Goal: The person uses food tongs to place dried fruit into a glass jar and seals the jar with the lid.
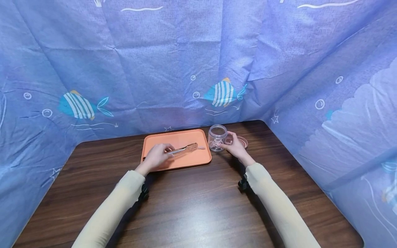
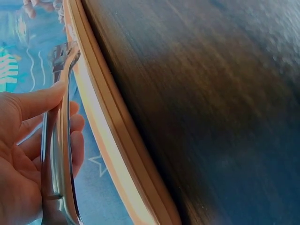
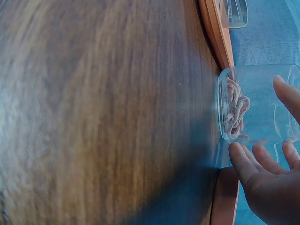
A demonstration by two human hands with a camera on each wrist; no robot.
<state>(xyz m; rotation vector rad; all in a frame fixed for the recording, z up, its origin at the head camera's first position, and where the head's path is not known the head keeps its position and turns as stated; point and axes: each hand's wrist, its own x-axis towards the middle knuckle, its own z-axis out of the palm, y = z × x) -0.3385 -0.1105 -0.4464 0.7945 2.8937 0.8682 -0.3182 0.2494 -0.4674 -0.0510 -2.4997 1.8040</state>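
My left hand (image 1: 156, 155) grips metal tongs (image 1: 179, 150) over an orange tray (image 1: 171, 138). The slotted, flat end of the tongs points right, towards a small pinkish strip (image 1: 201, 148) lying on the tray. To the right of the tray stands a clear jar (image 3: 260, 101), upright and without its lid. Several pale pink, soft-looking strips (image 3: 237, 110) lie heaped on its bottom. My right hand (image 1: 236, 148) holds the jar from its right side, thumb on the near wall and fingers curved around it.
A pink-rimmed round lid (image 1: 244, 141) lies on the dark wooden table (image 1: 192, 203), just right of the jar and partly behind my right hand. Blue fabric with fish prints (image 1: 173, 75) hangs behind the table and along its sides.
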